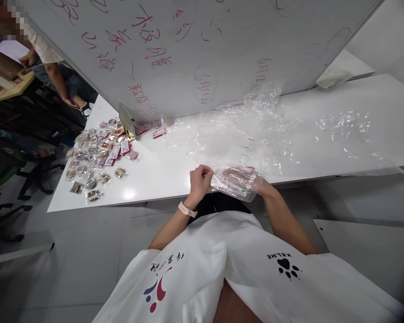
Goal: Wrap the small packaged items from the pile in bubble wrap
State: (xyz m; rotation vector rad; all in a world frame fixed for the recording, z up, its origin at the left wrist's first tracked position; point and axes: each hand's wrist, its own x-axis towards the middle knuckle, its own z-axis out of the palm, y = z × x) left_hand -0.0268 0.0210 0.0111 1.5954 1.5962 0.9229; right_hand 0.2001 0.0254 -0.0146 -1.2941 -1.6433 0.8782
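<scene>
My left hand [201, 181] is at the table's front edge, its thumb and fingers pinched on the left end of a clear plastic bag [237, 190]. A small white and red printed card [221, 181] shows through the plastic beside those fingertips. My right hand [244, 174] grips the bag from the right; its bent fingers show blurred through the shiny film. Whether this hand is inside or behind the film, I cannot tell. Dark printed marks run along the bag and up onto a heap of clear plastic film [229, 134] just beyond both hands.
Small packaged items [90, 152] lie on the left of the white table [158, 172], with red and white cards [112, 154] among them. A whiteboard [188, 58] with red writing stands behind. At the far left are a person's arm [57, 83] and an office chair [6, 170].
</scene>
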